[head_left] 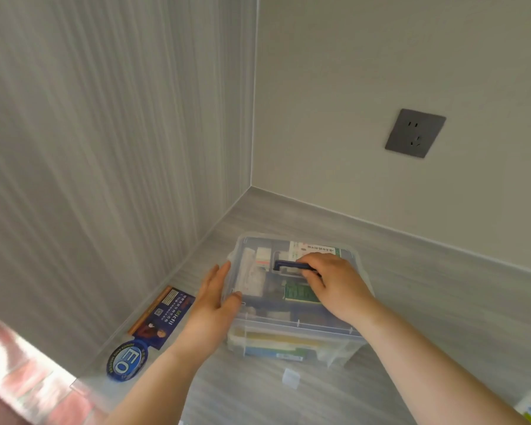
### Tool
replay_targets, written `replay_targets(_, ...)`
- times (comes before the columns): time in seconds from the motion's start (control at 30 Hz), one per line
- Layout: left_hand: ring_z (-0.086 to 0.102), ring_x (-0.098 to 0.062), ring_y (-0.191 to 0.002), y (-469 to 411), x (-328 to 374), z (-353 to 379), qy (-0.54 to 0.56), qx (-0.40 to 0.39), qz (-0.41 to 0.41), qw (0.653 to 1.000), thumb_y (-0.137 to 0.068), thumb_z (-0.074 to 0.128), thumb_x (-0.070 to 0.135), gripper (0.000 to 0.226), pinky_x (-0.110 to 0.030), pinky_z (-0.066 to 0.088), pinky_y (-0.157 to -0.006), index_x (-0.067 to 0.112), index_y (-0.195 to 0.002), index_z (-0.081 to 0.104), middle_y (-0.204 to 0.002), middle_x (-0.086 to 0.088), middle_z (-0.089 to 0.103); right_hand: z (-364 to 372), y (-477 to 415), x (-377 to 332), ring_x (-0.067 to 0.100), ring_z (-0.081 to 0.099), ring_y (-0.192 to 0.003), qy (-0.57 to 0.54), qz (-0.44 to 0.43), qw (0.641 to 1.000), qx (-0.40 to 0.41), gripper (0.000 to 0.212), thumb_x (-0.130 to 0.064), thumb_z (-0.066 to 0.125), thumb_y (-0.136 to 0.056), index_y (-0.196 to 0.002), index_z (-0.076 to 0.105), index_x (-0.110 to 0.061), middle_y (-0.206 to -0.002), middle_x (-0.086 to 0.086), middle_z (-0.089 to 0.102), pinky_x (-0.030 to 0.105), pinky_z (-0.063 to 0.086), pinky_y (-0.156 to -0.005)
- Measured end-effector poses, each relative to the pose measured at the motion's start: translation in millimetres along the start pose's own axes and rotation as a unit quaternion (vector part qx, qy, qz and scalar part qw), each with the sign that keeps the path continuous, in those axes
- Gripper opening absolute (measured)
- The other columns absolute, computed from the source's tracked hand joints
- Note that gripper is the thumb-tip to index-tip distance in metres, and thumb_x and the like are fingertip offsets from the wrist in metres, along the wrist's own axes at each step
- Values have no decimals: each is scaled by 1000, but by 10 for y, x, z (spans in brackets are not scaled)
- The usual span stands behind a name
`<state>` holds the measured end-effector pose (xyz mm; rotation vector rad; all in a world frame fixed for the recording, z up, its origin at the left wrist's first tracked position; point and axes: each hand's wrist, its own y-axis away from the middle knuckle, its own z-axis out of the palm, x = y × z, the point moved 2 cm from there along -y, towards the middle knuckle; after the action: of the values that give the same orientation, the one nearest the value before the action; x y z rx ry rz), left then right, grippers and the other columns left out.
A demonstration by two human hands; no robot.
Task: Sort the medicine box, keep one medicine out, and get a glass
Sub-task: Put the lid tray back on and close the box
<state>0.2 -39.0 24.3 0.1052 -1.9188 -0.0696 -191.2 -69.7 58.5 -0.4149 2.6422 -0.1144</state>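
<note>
Beside medicine box (292,320), blue packet (161,317) left, wall socket (415,133) behind

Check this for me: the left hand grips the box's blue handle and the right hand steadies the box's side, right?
Swapped. The head view shows the right hand gripping the blue handle, while the left hand steadies the side of the box.

Medicine box (292,329) on counter (426,317) — leaflet (161,315) to its left.
</note>
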Motion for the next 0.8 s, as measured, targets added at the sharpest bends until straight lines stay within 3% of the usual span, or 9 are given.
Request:
replay_targets(0.07, 7, -16, -139, -21, 86, 20, -147, 19, 70, 986, -89, 38, 12, 56, -36, 6, -114, 32, -137, 17, -153, 6, 4, 18, -3, -3, 23, 53, -101, 20, -4, 1000, -1, 24, -24, 39, -91, -109, 55, -18, -110, 4, 63, 31, 36, -88)
replay_targets(0.17, -2, -9, -140, -66, 234, 143, -293, 21, 191, 937, -87, 35, 13, 58, -28, -11, -111, 28, -138, 14, -154, 5, 3, 52, 20, 20, 22, 44, -117, 30, 3, 1000, -7, 32, -27, 42, -90, -121, 46, -19, -127, 3, 53, 31, 28, -101)
replay_targets(0.3, 14, -7, -138, -111, 264, 345, -299, -54, 224, 926, -88, 42, 26, 59, -21, -1, -110, 24, -139, 12, -150, 1, 24, 140, 147, 42, 18, 30, -129, 34, 3, 999, -26, 46, -31, 44, -89, -133, 32, -23, -140, 1, 40, 32, 14, -112)
replay_targets(0.4, 16, -9, -138, -109, 195, 405, -344, -31, 258, 903, -85, 44, 45, 69, -26, 2, -113, 23, -140, 9, -149, 2, 27, 147, 156, 65, 17, 25, -133, 26, 8, 999, -37, 53, -37, 42, -88, -137, 23, -28, -145, 0, 34, 33, 10, -114)
replay_targets(0.5, 19, -9, -137, -108, 176, 421, -352, -25, 263, 898, -84, 44, 49, 69, -27, 4, -113, 23, -139, 11, -148, 2, 29, 147, 161, 63, 16, 21, -135, 24, 11, 999, -36, 61, -40, 42, -87, -139, 13, -30, -148, -1, 28, 32, 7, -114)
replay_targets(0.6, 21, -11, -137, -120, 188, 424, -359, -30, 262, 895, -82, 47, 50, 71, -30, 7, -114, 23, -138, 14, -147, 2, 31, 80, 233, 49, 18, 25, -133, -33, 27, 997, 59, 63, -37, 49, -85, -139, 21, -20, -145, 4, 35, 26, 10, -110)
replay_targets(0.7, 25, -12, -135, -132, 210, 419, -354, -39, 259, 898, -80, 50, 49, 69, -31, 9, -114, 24, -136, 19, -145, 3, 35, -51, 367, 234, 28, 34, -130, -84, 151, 953, 251, 57, -25, 57, -82, -132, 36, -8, -139, 13, 43, 30, 20, -108)
replay_targets(0.73, 26, -12, -135, -134, 218, 417, -354, -41, 258, 898, -80, 50, 49, 68, -31, 9, -113, 25, -135, 21, -144, 4, 36, -62, 429, 339, 29, 32, -132, -110, 234, 930, 259, 60, -24, 59, -82, -133, 33, -6, -142, 15, 38, 32, 20, -109)
replay_targets(0.8, 29, -13, -133, -123, 232, 411, -353, -39, 254, 900, -79, 51, 50, 66, -29, 9, -113, 25, -134, 24, -142, 4, 38, -27, 550, 535, 30, 34, -131, -254, 404, 860, 182, 70, -30, 60, -81, -136, 26, -5, -144, 17, 35, 37, 27, -107)
